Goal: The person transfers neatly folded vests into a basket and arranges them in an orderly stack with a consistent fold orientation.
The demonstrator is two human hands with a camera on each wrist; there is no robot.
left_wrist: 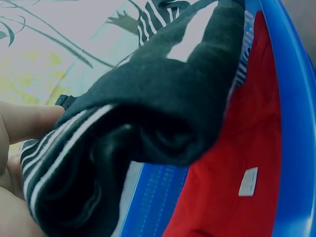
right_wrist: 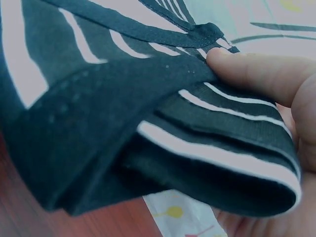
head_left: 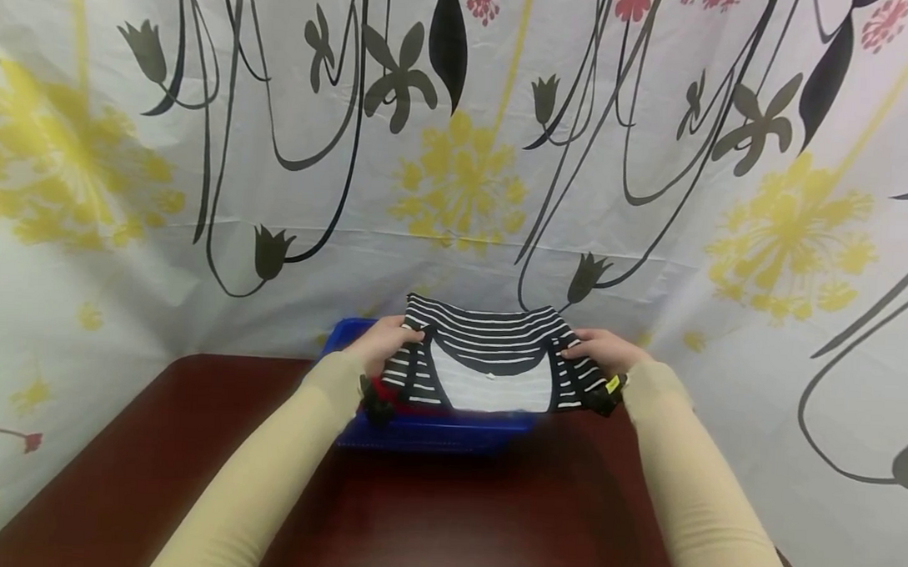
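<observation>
A black-and-white striped garment point(head_left: 489, 343) with a white panel and dark trim is stretched sideways between my two hands in the head view. My left hand point(head_left: 386, 341) pinches its left side, thumb on the near face. At the opposite side my right hand point(head_left: 609, 352) grips the striped cloth between thumb and fingers. The right wrist view shows the thumb pressing on the striped cloth point(right_wrist: 232, 133) near a dark band, with a fold hanging loose below. In the left wrist view, an open dark edge of the garment point(left_wrist: 163, 94) hangs over red cloth point(left_wrist: 237, 148) with a white tag.
Behind and below the garment, a blue plastic basket point(head_left: 426, 437) stands on the dark red-brown table point(head_left: 446, 517); the red cloth lies in it. A floral-patterned white curtain point(head_left: 459, 150) hangs behind the table and along its sides.
</observation>
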